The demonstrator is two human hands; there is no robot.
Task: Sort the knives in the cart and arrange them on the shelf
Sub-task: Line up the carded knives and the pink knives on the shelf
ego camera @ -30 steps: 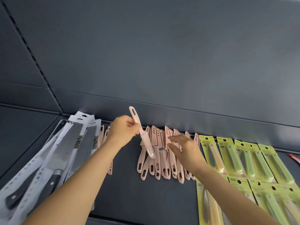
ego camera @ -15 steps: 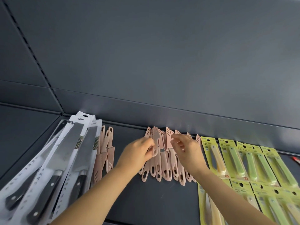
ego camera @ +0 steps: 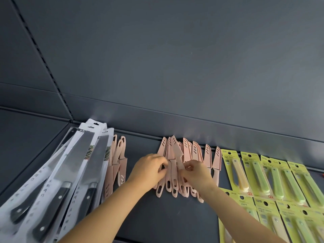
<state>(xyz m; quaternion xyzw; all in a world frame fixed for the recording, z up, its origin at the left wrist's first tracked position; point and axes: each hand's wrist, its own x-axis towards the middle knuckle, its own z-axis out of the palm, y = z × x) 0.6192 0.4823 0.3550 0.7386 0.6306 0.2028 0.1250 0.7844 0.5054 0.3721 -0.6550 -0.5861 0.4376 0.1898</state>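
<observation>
A row of several pink sheathed knives (ego camera: pixel 188 151) lies on the dark shelf (ego camera: pixel 168 216), tips toward the back wall. My left hand (ego camera: pixel 149 168) rests on the left end of that row, fingers curled on the handles. My right hand (ego camera: pixel 197 172) pinches the handle of one pink knife (ego camera: pixel 176 149) that lies slanted across the others. A second small group of pink knives (ego camera: pixel 119 160) lies further left, tips pointing toward me.
Large black-handled kitchen knives in white card packs (ego camera: pixel 57 181) lie fanned at the left. Yellow-green carded fruit knives (ego camera: pixel 273 176) fill the right in two rows. The grey back panel (ego camera: pixel 175 67) rises behind. Bare shelf lies between my forearms.
My left hand brought a pink knife down from the air into the row. Both hands have closed in on the middle of the row, and one knife now lies slanted on top.
</observation>
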